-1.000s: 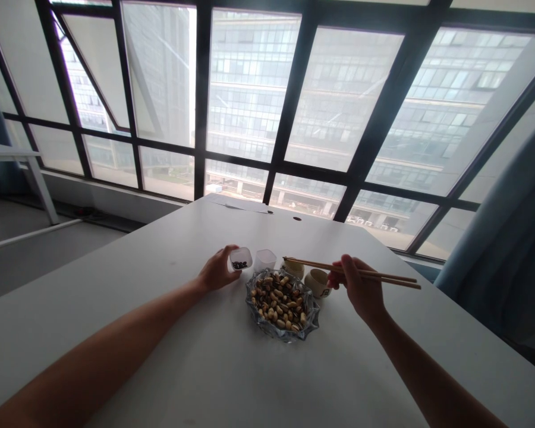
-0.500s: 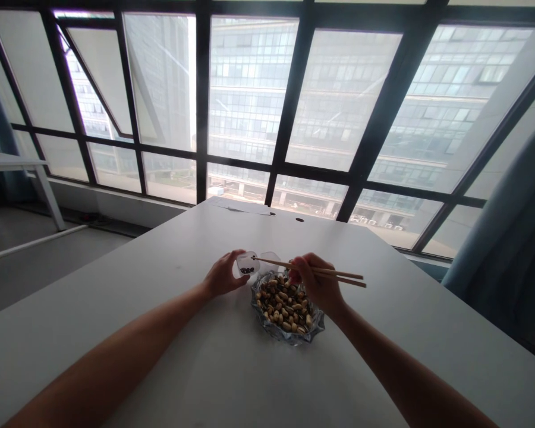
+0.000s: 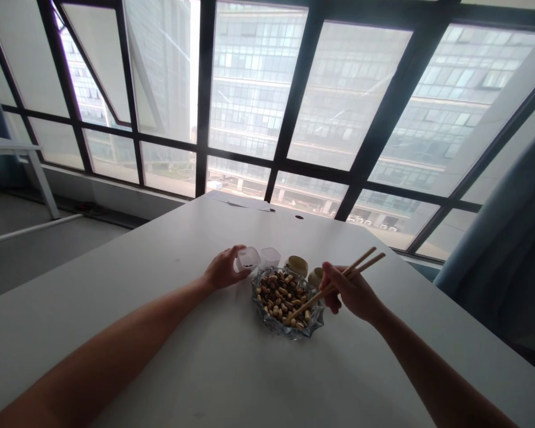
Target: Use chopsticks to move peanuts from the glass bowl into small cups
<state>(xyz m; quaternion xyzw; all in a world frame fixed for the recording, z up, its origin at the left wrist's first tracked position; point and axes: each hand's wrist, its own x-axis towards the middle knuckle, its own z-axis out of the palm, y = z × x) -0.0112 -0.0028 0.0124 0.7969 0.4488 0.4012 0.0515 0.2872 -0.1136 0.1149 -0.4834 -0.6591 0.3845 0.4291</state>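
My left hand (image 3: 223,269) grips a small clear plastic cup (image 3: 248,258) with a few dark seeds in it, resting on the white table (image 3: 169,321). A glass bowl (image 3: 287,300) of mixed nuts and seeds sits just to its right. Wooden chopsticks (image 3: 339,280) are held in my right hand (image 3: 350,289), and their tips reach down into the right side of the bowl. A second clear cup (image 3: 270,257) stands beside the first. Two small beige ceramic cups (image 3: 297,265) stand behind the bowl, one partly hidden by my right hand.
Large dark-framed windows (image 3: 294,107) rise beyond the table's far edge. A blue curtain (image 3: 508,249) hangs at the right. Another white table (image 3: 9,148) stands at the far left over grey floor.
My right hand drew back from the small cup to the right and swung the chopstick tips down into the bowl. The left hand kept hold of the cup.
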